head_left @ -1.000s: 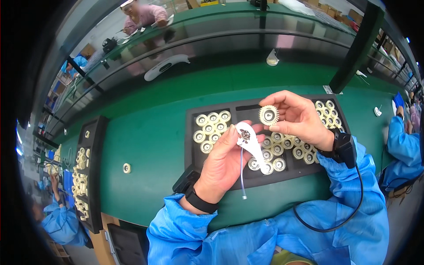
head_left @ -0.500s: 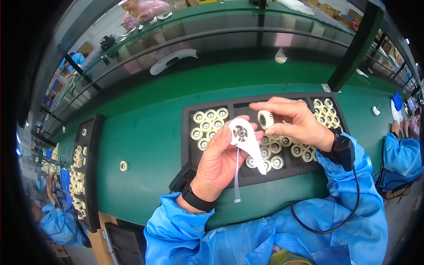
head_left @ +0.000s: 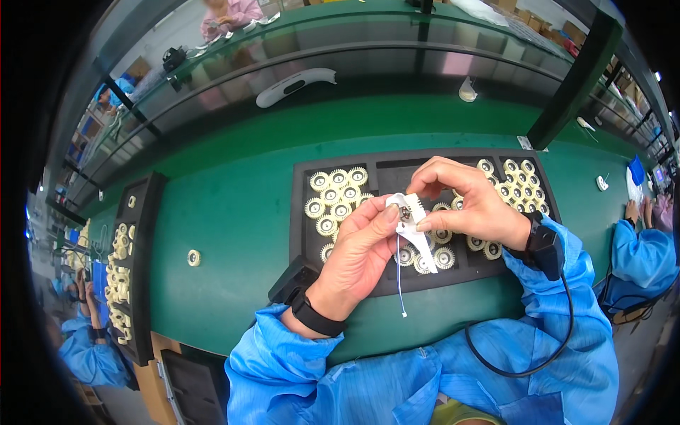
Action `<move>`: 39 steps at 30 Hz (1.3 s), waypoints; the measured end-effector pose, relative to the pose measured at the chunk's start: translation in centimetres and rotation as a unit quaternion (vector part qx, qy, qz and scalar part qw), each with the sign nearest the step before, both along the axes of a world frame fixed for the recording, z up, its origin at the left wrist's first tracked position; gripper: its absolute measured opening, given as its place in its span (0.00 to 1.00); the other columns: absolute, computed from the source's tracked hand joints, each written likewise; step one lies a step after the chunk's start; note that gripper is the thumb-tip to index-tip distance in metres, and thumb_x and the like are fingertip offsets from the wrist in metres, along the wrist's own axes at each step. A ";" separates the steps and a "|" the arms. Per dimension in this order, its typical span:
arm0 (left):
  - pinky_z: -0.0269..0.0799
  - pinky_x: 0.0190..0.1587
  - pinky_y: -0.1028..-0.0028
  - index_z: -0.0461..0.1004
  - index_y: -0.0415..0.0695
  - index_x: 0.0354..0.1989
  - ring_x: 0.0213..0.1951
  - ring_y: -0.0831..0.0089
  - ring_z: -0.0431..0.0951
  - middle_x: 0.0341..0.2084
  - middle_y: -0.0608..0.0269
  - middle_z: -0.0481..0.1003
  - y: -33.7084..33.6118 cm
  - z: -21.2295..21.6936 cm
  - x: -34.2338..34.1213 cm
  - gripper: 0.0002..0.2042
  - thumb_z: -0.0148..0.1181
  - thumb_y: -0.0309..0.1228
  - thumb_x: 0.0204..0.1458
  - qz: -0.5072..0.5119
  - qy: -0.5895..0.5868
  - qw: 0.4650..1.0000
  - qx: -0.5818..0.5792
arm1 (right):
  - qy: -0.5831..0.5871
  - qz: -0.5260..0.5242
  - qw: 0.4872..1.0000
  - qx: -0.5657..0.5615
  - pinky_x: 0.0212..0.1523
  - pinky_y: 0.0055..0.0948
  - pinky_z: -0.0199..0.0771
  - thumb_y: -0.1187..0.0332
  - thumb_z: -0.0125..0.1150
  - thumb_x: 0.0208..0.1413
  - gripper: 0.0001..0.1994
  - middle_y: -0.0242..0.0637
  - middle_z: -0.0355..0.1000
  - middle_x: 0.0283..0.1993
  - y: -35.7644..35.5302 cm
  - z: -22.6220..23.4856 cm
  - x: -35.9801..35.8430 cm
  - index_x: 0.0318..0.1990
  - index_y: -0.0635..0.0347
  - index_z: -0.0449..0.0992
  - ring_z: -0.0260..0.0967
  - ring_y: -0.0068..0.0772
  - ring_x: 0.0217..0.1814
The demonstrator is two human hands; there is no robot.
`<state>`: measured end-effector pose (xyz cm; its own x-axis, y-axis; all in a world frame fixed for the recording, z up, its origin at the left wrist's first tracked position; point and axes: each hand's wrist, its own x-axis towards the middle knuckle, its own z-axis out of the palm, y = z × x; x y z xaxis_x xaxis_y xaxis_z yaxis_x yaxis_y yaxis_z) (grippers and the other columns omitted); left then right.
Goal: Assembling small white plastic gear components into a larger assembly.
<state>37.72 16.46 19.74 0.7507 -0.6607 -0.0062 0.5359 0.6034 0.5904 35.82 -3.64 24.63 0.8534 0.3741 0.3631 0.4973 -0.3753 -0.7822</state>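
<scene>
The left hand (head_left: 354,253), reaching in from the near left with palm tilted up, pinches a white tapered part (head_left: 421,248) between thumb and fingers above the large tray; a thin wire (head_left: 401,290) hangs from it. The right hand (head_left: 471,204), arched, grips a cream gear (head_left: 415,205) between thumb and fingertips at the part's rounded far end. At left, a long black tray (head_left: 143,269) holds cream pieces. Beneath the hands, a large black tray (head_left: 382,287) carries toothed gears (head_left: 340,193) in its left, middle and right compartments.
</scene>
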 end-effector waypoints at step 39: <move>0.64 0.57 0.68 0.64 0.35 0.54 0.57 0.66 0.65 0.53 0.54 0.66 12.2 2.1 4.0 0.26 0.65 0.31 0.49 0.377 -0.281 0.801 0.370 | 0.017 -0.116 0.937 -0.330 0.35 0.38 0.72 0.65 0.57 0.53 0.12 0.50 0.74 0.28 -1.2 -3.1 21.5 0.36 0.67 0.73 0.74 0.46 0.34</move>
<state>41.71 28.65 21.83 0.9560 0.0104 0.2931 -0.2931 0.0032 0.9561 57.32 -4.86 21.56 0.9463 0.3109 0.0890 0.3217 -0.8775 -0.3555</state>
